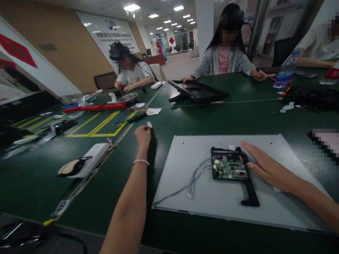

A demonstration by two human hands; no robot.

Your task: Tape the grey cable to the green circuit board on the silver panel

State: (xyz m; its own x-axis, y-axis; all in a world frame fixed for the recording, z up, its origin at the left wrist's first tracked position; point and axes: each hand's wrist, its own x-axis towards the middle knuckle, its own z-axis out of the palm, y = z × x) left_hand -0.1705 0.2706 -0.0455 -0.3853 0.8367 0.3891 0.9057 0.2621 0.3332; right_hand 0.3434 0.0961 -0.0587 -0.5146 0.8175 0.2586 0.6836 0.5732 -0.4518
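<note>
My left hand (143, 135) is raised over the green table, left of the panel, its fingers pinched on a small white strip (149, 124) that looks like tape or paper. A grey display panel (185, 151) lies flat in front of me. On it is a black plastic bracket (251, 192) carrying a green circuit board (229, 170); grey-blue cables (194, 180) run off to its left. Another white piece (232, 147) sits at the bracket's top edge. My right hand (265, 165) rests with straight fingers along the bracket's right side, the fingertips beside its upper corner.
Farther back lies a black monitor housing (198, 91), under a co-worker's hand (187, 79). A white power strip (91, 158) is at left, with wires (129, 116) and a metal bowl (128, 98) beyond. A water bottle (287, 72) stands at back right.
</note>
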